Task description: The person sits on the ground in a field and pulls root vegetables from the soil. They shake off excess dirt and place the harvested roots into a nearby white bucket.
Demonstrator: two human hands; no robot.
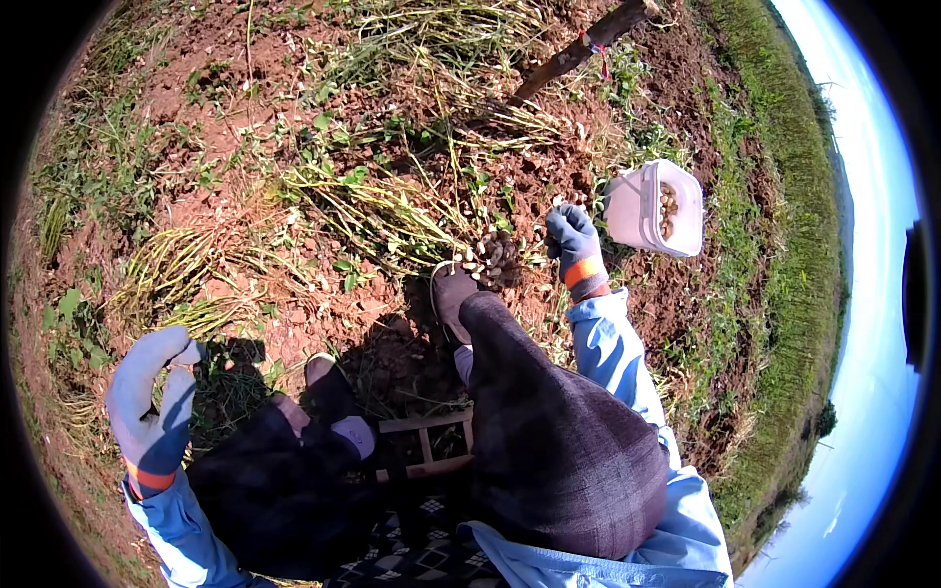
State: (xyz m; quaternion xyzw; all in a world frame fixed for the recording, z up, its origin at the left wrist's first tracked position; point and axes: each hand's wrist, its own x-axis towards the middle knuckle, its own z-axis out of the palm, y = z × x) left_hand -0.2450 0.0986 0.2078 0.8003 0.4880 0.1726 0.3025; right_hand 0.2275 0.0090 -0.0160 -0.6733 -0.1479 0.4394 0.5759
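Observation:
My left hand (153, 404), in a grey glove with an orange band, is raised at the left. Its fingers curve with a gap to the thumb, and nothing shows in it. My right hand (576, 246), gloved alike, has its fingers curled above the soil, close to a white plastic bucket (636, 206). A small pale thing (559, 200) lies at its fingertips; whether they grip it is unclear. The tilted-looking bucket holds several peanut pods (667, 211). Beside my shoe (451, 298) lies a pulled peanut plant (375, 217), with a cluster of pods (491, 259) at its root end.
More pulled plants (180, 257) lie on the reddish soil (209, 143) to the left and far side. A wooden stick (581, 55) with a red tie slants up at the back. A wooden slatted frame (426, 445) sits between my legs. Green crop (786, 220) grows at the right.

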